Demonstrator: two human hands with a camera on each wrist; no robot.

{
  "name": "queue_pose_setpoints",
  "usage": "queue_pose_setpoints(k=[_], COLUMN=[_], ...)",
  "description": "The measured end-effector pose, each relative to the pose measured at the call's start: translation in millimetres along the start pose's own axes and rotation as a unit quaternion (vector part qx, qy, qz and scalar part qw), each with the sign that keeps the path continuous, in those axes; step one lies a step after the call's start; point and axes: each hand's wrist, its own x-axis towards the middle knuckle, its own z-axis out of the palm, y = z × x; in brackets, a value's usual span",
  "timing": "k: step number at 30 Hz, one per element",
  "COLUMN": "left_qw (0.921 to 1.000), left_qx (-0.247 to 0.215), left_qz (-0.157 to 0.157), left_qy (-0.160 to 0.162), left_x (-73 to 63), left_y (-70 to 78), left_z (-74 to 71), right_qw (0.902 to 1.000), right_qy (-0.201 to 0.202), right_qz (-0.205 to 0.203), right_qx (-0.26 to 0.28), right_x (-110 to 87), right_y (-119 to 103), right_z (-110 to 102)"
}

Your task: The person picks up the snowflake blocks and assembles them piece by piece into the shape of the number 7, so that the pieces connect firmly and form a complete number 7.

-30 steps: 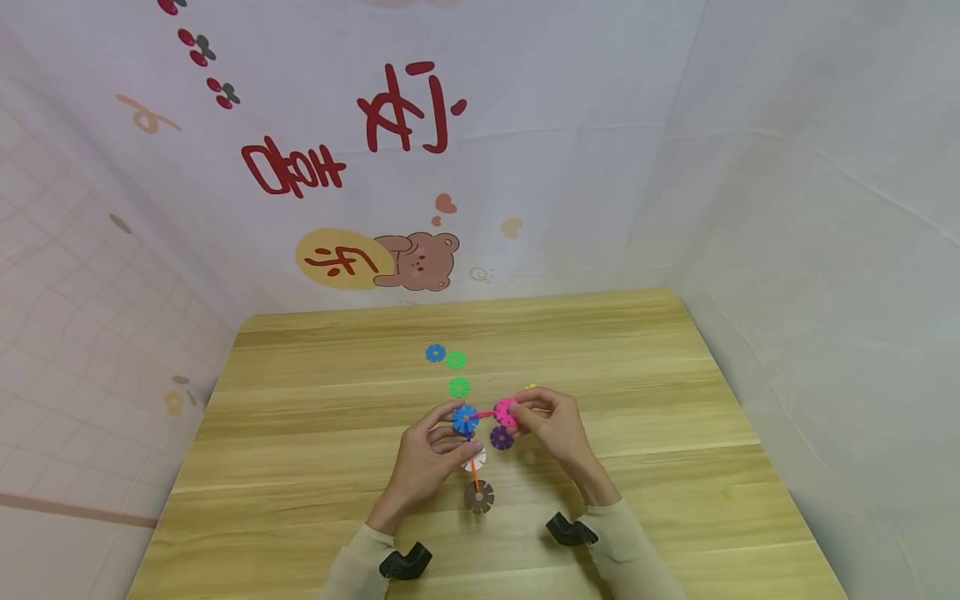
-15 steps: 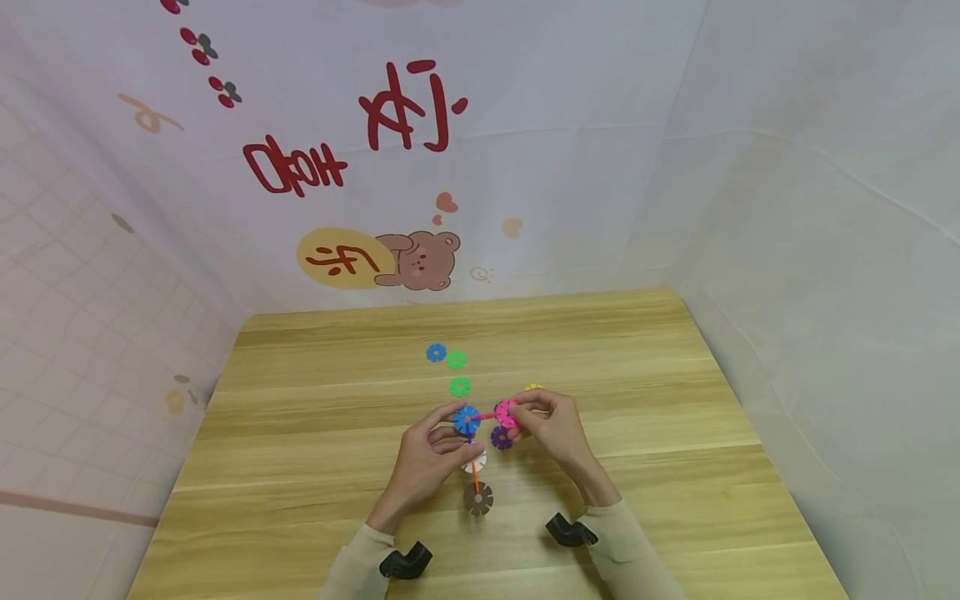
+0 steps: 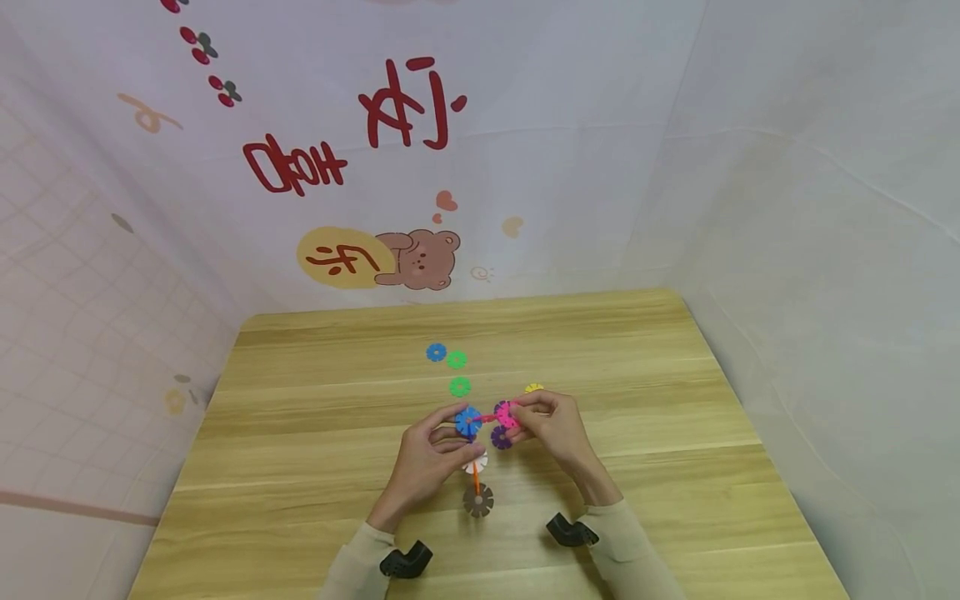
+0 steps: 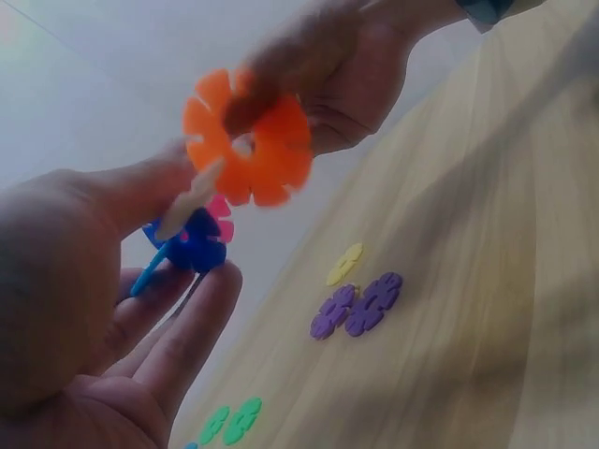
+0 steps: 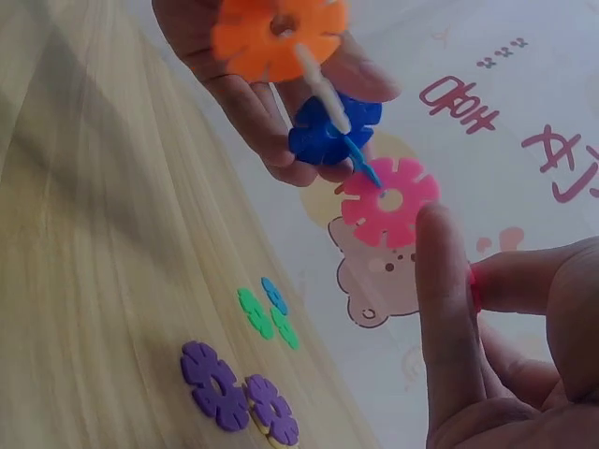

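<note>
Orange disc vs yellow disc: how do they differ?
Colour: the orange disc is bright orange; the yellow disc is pale yellow.
Support: the orange disc is held off the table; the yellow disc lies on it.
Joining: the orange disc slots into the white disc; the yellow disc doesn't.
Shared: notched rims.

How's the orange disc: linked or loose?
Linked: in the right wrist view, a white disc joins the orange disc to a dark blue disc.
</note>
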Motion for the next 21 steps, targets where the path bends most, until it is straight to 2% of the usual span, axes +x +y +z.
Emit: queue_pose_setpoints(k=[6,13,21], left_qw=[1.0,1.0,0.9998], left_qx=[-0.001,0.003,0.004], left_qz=[0.0,0.0,0.019], left_qy=[-0.005,-0.003,0.007], left_x=[1.9,3.7,5.9], left_y=[1.0,2.5,4.2], left_z=[1.6,2.8,5.1], right_qw=[0.9999,1.0,0.9999], right_qy=[0.001,-0.002,-0.004], right_qz=[0.014,-0.001,-0.015], right_qx=[0.006,0.008,0.008], right_x=[0.9,2.0,4.5], right_y=[-3.0,-2.2,-4.2], right_z=[2.4,2.6,3.5])
